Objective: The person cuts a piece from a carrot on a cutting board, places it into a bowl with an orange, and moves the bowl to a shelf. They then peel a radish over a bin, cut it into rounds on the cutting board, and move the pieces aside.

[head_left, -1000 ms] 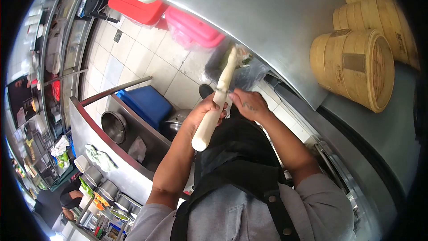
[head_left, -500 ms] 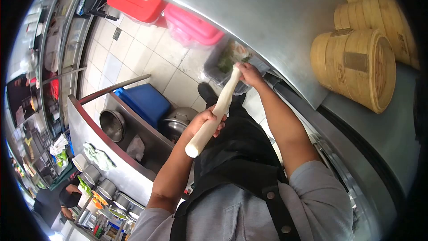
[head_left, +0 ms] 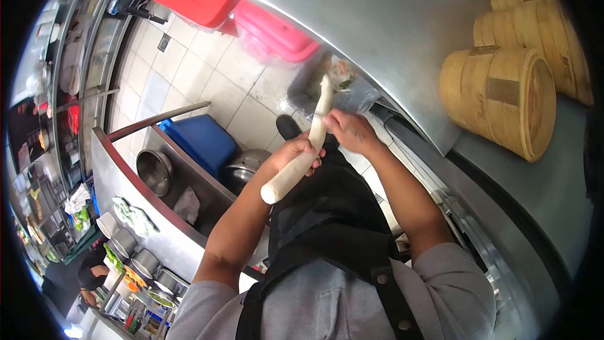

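Note:
A long, pale peeled daikon (head_left: pixel 292 176) slants across in front of my apron, its thick cut end toward me and its thin tip pointing away over a lined waste bin (head_left: pixel 305 82). My left hand (head_left: pixel 296 153) is wrapped round its middle. Beside the daikon's upper half, my right hand (head_left: pixel 351 132) has its fingers curled closed against the side. A small thin edge shows at those fingers, but what they hold is too blurred to name. Scraps lie inside the bin.
A steel counter (head_left: pixel 352 12) runs along the right, with bamboo steamers (head_left: pixel 497 97) on it. Red (head_left: pixel 195 3) and pink (head_left: pixel 274 31) lidded tubs stand on the tiled floor. At left are a blue container (head_left: pixel 198 145), a steel bowl (head_left: pixel 154 172) and a person (head_left: pixel 93 274) farther off.
My right hand has come down from the daikon's thin tip to partway along it, leaving the tip uncovered. My left hand keeps its hold, and the thick end has risen slightly in view.

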Available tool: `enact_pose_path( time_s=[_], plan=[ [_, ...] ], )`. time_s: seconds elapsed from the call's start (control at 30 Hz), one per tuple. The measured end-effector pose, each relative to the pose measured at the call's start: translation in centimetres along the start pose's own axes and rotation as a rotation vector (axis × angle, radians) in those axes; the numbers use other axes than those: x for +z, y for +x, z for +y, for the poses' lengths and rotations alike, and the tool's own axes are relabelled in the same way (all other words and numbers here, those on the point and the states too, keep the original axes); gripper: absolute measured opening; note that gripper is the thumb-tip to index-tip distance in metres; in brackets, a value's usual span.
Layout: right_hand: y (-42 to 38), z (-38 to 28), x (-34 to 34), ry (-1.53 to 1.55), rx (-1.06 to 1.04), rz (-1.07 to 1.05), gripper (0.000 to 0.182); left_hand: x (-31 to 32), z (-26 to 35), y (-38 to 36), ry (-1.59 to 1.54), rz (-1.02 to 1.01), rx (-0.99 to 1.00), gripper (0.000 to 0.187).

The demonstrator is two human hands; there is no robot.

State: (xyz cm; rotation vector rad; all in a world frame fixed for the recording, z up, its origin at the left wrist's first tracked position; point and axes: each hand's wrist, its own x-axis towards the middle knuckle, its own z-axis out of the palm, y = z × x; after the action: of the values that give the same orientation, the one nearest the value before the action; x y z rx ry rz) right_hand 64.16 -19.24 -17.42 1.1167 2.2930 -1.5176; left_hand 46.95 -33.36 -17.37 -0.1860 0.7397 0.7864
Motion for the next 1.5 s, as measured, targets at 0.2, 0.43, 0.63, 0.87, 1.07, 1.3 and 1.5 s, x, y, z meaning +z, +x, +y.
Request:
enact_pose_path(
  time_s=[0.2, 0.43, 0.63, 0.87, 1.07, 1.3, 1.5],
  plan=[
    [-4.6, -2.2, -0.8, -0.041, -0.059, -0.141, 0.038, 0.3, 1.0, -0.6, -0.076, -0.103, 0.065, 0.074],
    [1.5, 3.2, -0.9, -0.124, 0.031, 0.008, 0.05, 3.4, 0.4, -2.5, 0.145, -0.022, 0.033, 0.089],
    [9.5, 13.4, 2.5, -0.024, 0.278, 0.112, 0.054, 2.5, -2.0, -3.8, 0.068, -0.025, 0.032, 0.085],
    [2.4, 2.9, 3.1, 0.033, 0.196, 0.153, 0.058, 0.7, -2.1, -3.0, -0.002, 0.043, 0.051, 0.074],
    [-3.4, -3.7, 0.7, -0.19, 0.067, -0.221, 0.045, 1.7, -1.9, -2.6, 0.273, 0.302, 0.07, 0.08],
    [4.2, 4.1, 0.0, -0.367, 0.302, -0.001, 0.056, 2.7, -3.3, -3.0, 0.351, 0.285, 0.106, 0.088],
    [7.9, 11.0, 3.2, 0.563, 0.544, 0.054, 0.06, 0.1, -3.8, -2.8, 0.102, 0.103, 0.013, 0.079]
  ],
)
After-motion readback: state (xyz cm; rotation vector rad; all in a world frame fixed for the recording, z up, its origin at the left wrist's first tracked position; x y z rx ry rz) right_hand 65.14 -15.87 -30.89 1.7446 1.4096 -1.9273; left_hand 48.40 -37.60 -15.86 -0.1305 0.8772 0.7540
